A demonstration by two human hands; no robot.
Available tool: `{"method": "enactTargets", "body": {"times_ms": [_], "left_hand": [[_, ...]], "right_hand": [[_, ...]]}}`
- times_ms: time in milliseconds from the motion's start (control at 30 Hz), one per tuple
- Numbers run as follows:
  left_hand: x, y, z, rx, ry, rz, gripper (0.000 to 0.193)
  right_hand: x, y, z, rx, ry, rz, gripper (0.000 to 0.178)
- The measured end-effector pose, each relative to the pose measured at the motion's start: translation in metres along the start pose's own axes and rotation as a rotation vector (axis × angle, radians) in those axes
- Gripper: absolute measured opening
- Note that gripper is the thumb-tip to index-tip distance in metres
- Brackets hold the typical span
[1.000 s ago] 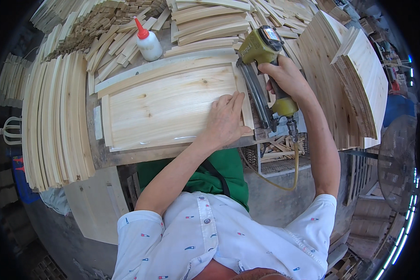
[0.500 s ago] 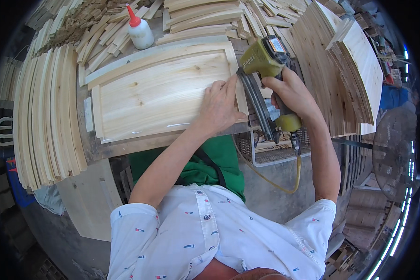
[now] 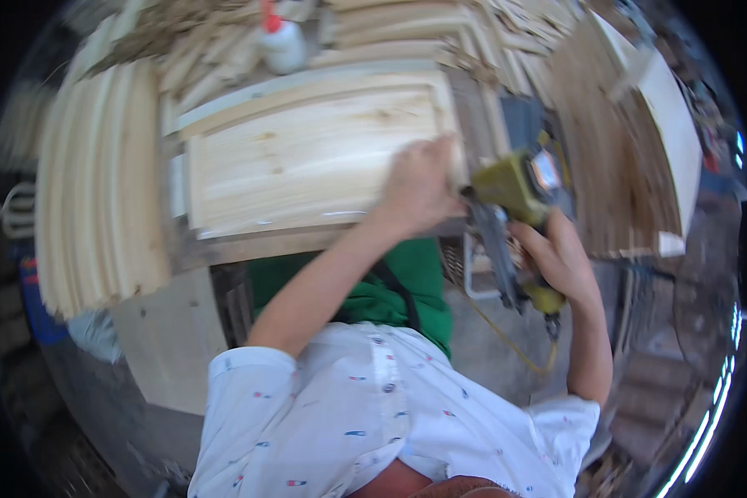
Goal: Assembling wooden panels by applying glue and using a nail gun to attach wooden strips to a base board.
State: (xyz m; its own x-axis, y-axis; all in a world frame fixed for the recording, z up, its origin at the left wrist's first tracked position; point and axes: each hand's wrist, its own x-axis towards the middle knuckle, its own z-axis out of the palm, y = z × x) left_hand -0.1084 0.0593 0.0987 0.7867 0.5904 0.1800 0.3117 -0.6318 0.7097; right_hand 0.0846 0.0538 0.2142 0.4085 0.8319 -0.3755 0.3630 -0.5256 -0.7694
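Observation:
A framed wooden panel (image 3: 307, 162) lies on the workbench, pale strips running along its edges. My left hand (image 3: 423, 187) grips its right end, fingers over the end strip and thumb near the front corner, though blur softens the fingers. A green pneumatic nail gun (image 3: 506, 184) is in my right hand (image 3: 559, 253), which is wrapped round its handle. The gun's nose is close to the panel's right end near the front corner; whether it touches, I cannot tell. From the gun's base hangs a yellow air hose (image 3: 515, 353).
A tall stack of wooden strips (image 3: 104, 191) stands on the left. Stacked boards (image 3: 618, 149) rise on the right. Behind the panel are a white glue bottle (image 3: 283, 48) with a red tip and piles of loose strips (image 3: 398, 23). A wire basket (image 3: 477, 278) sits below the bench's right end.
The nail gun in my right hand has come down toward me, from the panel's far right side to nearer its front corner. The whole view has shifted and blurred; my left hand stays on the panel.

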Motion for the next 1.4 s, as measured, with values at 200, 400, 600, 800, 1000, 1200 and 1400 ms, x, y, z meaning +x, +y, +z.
{"method": "enactTargets", "body": {"times_ms": [200,400,600,800,1000,1200,1400], "left_hand": [[-0.053,-0.044,-0.124,0.319,0.192,-0.207,0.101],[-0.075,-0.060,-0.183,0.472,0.384,-0.347,0.106],[-0.069,-0.061,-0.214,0.562,0.369,-0.356,0.110],[-0.059,-0.064,-0.227,0.600,0.365,-0.322,0.111],[-0.036,-0.063,-0.222,0.582,0.427,-0.249,0.104],[0.037,-0.013,-0.103,0.158,0.204,-0.075,0.086],[0.021,-0.040,-0.056,0.002,0.198,0.179,0.056]], "right_hand": [[0.040,-0.113,0.112,0.072,-0.253,-0.323,0.029],[0.044,-0.174,0.156,0.055,-0.465,-0.519,0.028],[0.020,-0.155,0.142,0.119,-0.534,-0.541,0.025],[-0.006,-0.134,0.122,0.096,-0.561,-0.412,0.028],[-0.014,-0.103,0.101,0.022,-0.476,-0.447,0.026],[-0.075,-0.019,0.014,0.006,-0.146,-0.039,0.020],[-0.142,0.063,-0.015,0.157,0.064,0.055,0.019]]}}
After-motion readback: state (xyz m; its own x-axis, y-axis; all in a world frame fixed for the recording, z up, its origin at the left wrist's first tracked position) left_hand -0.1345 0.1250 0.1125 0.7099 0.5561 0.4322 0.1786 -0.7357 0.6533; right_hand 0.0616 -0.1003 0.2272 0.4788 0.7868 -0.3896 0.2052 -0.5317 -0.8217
